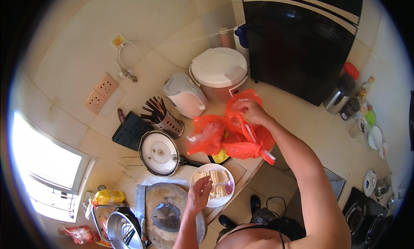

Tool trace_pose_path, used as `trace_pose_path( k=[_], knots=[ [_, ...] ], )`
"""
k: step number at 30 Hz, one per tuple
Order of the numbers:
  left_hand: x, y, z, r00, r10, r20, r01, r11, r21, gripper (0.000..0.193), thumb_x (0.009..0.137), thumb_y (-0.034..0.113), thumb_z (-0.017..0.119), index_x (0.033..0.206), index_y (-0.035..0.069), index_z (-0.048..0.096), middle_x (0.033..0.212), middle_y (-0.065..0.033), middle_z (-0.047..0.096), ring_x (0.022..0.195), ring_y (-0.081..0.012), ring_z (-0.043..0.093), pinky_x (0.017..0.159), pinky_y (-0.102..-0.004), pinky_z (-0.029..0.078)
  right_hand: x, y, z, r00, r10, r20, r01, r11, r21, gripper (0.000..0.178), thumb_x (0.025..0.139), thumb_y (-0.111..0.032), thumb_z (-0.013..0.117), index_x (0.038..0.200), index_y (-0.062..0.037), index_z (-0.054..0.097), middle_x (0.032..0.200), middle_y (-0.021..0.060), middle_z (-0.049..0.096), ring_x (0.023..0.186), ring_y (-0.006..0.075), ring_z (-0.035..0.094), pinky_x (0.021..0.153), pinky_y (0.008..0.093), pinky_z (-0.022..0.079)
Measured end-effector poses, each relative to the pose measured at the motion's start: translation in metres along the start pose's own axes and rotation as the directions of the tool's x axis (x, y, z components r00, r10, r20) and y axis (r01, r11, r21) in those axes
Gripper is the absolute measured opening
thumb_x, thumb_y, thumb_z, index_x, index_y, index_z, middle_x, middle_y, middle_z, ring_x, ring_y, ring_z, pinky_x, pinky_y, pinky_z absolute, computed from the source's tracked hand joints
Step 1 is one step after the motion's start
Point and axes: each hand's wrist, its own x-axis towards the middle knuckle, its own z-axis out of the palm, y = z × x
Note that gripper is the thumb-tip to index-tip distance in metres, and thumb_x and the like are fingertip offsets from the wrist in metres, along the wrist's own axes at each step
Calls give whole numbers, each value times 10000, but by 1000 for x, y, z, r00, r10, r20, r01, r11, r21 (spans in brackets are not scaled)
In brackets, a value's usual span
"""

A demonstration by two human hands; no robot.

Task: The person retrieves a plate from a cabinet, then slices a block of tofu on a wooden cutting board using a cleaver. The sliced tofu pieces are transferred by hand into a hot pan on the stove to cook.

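A white plate holds pale, flat strips of food in rows, with a pinkish piece at its right side. My left hand is over the plate's left part, its fingers bunched together; what is between them, if anything, is hidden. Beyond the plate, my right hand reaches into an opened red plastic bag, fingers closed on its thin film. Beside it lie another crumpled red bag and a tied red bag at the counter edge.
A round chopping board with a cleaver lies left of the plate. Behind stand a pressure cooker lid, chopsticks holder, kettle and rice cooker. At far right is a gas stove.
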Motion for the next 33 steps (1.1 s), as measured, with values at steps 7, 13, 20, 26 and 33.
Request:
trace_pose_path(
  k=[7, 13, 20, 26, 33],
  knots=[
    [-44, -21, -34, 964, -218, -155, 193, 968, -162, 374, 1043, 219, 619, 1339, -9, 605, 1112, -106, 731, 925, -164, 703, 784, -302, 573, 26, 87, 18, 999, -34, 38, 49, 866, -497, 249, 841, -103, 662, 1059, -16, 745, 1202, 187, 701, 1207, 326, 628, 1028, 416, 494],
    [-76, -15, -53, 918, -319, -236, 249, 926, -285, 408, 1037, 246, 633, 1338, -28, 607, 1113, -119, 735, 919, -175, 708, 771, -294, 567, 26, 116, 20, 975, 213, 70, -135, 807, -574, 325, 777, -164, 756, 1074, -33, 763, 1175, 207, 715, 1196, 342, 646, 1008, 421, 519],
    [-23, 41, -52, 991, -55, -123, 17, 957, -289, 360, 1046, 196, 609, 1321, -36, 611, 1153, -129, 715, 993, -173, 692, 830, -286, 557, 36, 101, 10, 962, 31, 270, 183, 661, -728, 282, 766, -163, 750, 1025, -54, 782, 1118, 199, 731, 1161, 360, 661, 974, 443, 526],
    [75, 92, 32, 973, 232, 17, -215, 927, -308, 311, 1048, 157, 577, 1276, -52, 615, 1116, -122, 719, 1028, -211, 683, 875, -331, 551, 47, 112, 8, 878, 415, 239, -220, 792, -569, 301, 814, -260, 744, 1023, -44, 771, 1112, 220, 724, 1053, 374, 692, 878, 451, 561],
    [250, 66, 115, 998, 12, -59, 5, 961, 277, 208, 910, 99, 569, 1048, -45, 625, 989, -324, 685, 969, -459, 692, 762, -502, 546, 50, 109, -5, 854, 400, 334, -210, 850, -482, 422, 816, -386, 792, 1045, -32, 760, 1020, 211, 746, 969, 342, 719, 835, 415, 563]
  ],
)
